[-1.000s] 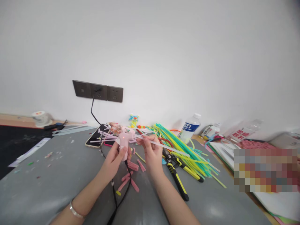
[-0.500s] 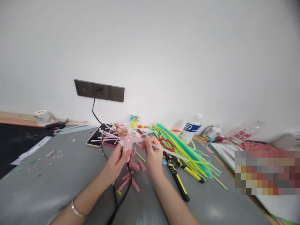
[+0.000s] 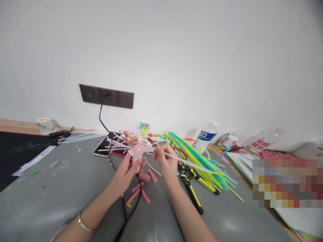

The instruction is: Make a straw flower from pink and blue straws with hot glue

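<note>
With my left hand (image 3: pixel 126 171) wrapped round its handle, the best grip, the glue gun (image 3: pixel 138 153) beside my right hand (image 3: pixel 167 163) looks light and rigid; that hand, apart, pinches a translucent, probably bendy stick (image 3: pixel 188 162).

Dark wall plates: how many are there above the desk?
3, side by side in a row: the left plate, the middle plate with a black plug in it, and the right plate. None looks hidden.
</note>
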`<control>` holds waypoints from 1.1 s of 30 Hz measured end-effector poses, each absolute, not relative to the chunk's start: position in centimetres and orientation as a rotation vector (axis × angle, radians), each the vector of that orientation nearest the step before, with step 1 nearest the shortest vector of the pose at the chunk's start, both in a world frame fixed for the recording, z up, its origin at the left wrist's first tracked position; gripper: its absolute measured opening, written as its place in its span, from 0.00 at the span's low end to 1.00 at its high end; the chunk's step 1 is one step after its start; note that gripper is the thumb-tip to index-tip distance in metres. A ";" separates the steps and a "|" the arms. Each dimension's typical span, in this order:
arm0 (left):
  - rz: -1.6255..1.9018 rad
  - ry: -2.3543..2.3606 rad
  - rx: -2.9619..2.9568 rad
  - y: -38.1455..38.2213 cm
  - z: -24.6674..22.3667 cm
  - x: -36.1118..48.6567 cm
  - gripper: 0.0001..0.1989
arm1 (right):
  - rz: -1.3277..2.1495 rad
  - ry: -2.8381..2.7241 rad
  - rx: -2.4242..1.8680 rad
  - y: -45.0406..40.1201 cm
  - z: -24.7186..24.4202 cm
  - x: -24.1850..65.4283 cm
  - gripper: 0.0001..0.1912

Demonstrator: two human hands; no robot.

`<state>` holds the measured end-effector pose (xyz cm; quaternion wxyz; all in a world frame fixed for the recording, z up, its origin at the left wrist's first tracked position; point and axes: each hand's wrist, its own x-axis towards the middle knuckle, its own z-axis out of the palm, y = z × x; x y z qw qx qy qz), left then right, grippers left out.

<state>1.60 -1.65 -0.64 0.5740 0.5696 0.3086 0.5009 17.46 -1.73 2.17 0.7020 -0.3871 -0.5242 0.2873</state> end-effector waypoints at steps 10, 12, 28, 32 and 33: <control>1.145 0.730 1.423 -1.8 -1.0 1.5 0.21 | 1.053 -1.305 -0.813 -1.8 0.7 15.6 0.19; 1.121 0.716 1.446 -1.8 -0.4 1.4 0.20 | 1.117 -1.306 -0.821 -1.9 0.7 15.5 0.20; 0.642 0.892 2.277 0.8 -2.5 -0.1 0.04 | 1.455 -0.810 -0.735 -3.6 1.3 18.4 0.21; 0.693 0.876 2.276 0.7 -1.7 0.1 0.04 | 1.462 -0.826 -0.814 -3.2 1.1 18.7 0.23; 0.729 0.882 2.233 0.6 -1.4 0.1 0.05 | 1.448 -0.825 -0.832 -3.1 1.0 18.8 0.24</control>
